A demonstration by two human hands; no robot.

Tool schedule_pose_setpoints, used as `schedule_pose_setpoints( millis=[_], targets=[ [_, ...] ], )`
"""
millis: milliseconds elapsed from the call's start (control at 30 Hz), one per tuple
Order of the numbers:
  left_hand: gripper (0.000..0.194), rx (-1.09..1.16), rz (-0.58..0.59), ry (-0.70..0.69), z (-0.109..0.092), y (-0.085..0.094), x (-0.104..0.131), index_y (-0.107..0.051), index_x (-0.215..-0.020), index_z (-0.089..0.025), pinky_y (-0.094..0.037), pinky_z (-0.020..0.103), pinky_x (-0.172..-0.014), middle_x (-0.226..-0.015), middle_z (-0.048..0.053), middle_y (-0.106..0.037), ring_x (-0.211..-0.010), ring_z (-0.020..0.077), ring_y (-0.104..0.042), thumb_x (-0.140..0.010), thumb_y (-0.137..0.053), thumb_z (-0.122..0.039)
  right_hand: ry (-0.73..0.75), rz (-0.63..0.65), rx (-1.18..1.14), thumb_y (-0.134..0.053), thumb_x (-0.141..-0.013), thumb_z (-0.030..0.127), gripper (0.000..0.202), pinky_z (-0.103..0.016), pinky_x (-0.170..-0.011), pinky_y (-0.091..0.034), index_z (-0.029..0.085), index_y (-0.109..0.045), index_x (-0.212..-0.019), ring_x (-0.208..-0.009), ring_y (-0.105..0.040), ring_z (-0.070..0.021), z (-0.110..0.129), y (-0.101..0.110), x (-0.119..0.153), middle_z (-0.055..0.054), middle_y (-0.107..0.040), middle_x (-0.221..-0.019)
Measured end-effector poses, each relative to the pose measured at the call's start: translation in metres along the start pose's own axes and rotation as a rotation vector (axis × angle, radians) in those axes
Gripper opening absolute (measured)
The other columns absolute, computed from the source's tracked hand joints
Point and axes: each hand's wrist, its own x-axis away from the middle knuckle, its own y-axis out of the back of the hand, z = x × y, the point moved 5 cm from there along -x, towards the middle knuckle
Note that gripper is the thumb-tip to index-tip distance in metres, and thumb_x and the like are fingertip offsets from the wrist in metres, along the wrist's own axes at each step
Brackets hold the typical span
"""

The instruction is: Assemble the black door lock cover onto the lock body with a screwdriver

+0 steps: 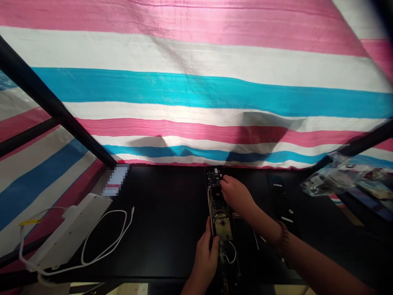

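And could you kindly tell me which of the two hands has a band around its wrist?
The right hand, at the far part of the opened device: a brown band circles its wrist, whereas the left hand, lower in view, shows none.

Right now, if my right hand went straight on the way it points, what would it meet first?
Most likely the circuit board at the far end of the opened device; your right hand is right at its edge, though this single view leaves actual contact unclear.
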Motion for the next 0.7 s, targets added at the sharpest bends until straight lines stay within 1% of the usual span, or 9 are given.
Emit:
schedule_pose_setpoints(
  millis=[67,133,267,333,433,533,700],
  targets=[
    [0.059,-0.003,0.001,0.015,0.001,0.001,0.001,-0.028,-0.158,-0.022,-0.039,0.04,-0.118,-0.157,0.01,-0.046,-0.144,0.0252,-0.045,-0.104,-0.044,-0.038,-0.006,0.005,-0.017,-0.054,-0.089,0.008,0.015,-0.031,-0.078,-0.044,0.017,-0.065,-0.087,-0.086,-0.06,-0.0213,-0.004,0.002,0.001,-0.009,-0.063,-0.095],
    [0.059,0.0,0.003,0.031,0.001,0.002,0.001,-0.028,-0.158,-0.022,-0.041,0.041,-0.117,-0.157,0.01,-0.046,-0.144,0.0255,-0.045,-0.104,-0.043,-0.038,-0.004,-0.002,-0.053,-0.057,-0.089,0.011,0.012,-0.031,-0.08,-0.045,0.017,-0.067,-0.09,-0.089,-0.06,-0.0209,-0.007,0.007,0.002,-0.008,-0.063,-0.098],
    [0.057,0.024,-0.007,0.026,0.0,0.003,0.0,-0.034,-0.157,-0.023,-0.042,0.041,-0.116,-0.154,0.01,-0.05,-0.142,0.0261,-0.048,-0.103,-0.045,-0.038,0.074,-0.085,-0.219,-0.06,-0.089,0.012,0.023,-0.032,-0.088,-0.045,0.019,-0.069,-0.109,-0.099,-0.058,-0.022,0.0,0.017,0.0,-0.008,-0.061,-0.107],
    [0.056,0.034,-0.016,0.024,-0.001,0.003,-0.001,-0.035,-0.156,-0.024,-0.043,0.041,-0.116,-0.153,0.01,-0.051,-0.141,0.0261,-0.049,-0.103,-0.047,-0.037,0.115,-0.102,-0.26,-0.062,-0.09,0.014,0.02,-0.033,-0.089,-0.045,0.02,-0.072,-0.107,-0.099,-0.056,-0.0226,0.008,0.017,-0.004,-0.008,-0.062,-0.105],
    [0.058,0.025,-0.011,0.028,-0.001,0.002,0.0,-0.034,-0.157,-0.022,-0.043,0.041,-0.115,-0.152,0.011,-0.052,-0.14,0.0262,-0.05,-0.103,-0.047,-0.037,0.135,-0.102,-0.25,-0.065,-0.09,0.017,0.011,-0.035,-0.086,-0.043,0.02,-0.074,-0.096,-0.095,-0.055,-0.0227,0.017,0.01,-0.011,-0.007,-0.063,-0.098],
    [0.058,0.015,-0.001,0.029,-0.001,0.002,0.0,-0.033,-0.157,-0.021,-0.042,0.04,-0.116,-0.152,0.011,-0.053,-0.14,0.0266,-0.05,-0.103,-0.046,-0.038,0.145,-0.12,-0.206,-0.063,-0.091,0.015,0.011,-0.035,-0.085,-0.042,0.019,-0.074,-0.09,-0.094,-0.055,-0.0225,0.022,0.004,-0.014,-0.007,-0.063,-0.094],
    [0.06,0.009,0.021,0.063,-0.001,0.001,-0.001,-0.031,-0.158,-0.021,-0.041,0.041,-0.116,-0.154,0.011,-0.051,-0.142,0.0276,-0.049,-0.103,-0.044,-0.04,0.131,-0.12,-0.173,-0.062,-0.091,0.013,0.012,-0.037,-0.084,-0.042,0.017,-0.073,-0.088,-0.093,-0.055,-0.0239,0.023,0.003,-0.014,-0.008,-0.063,-0.093]
  ],
)
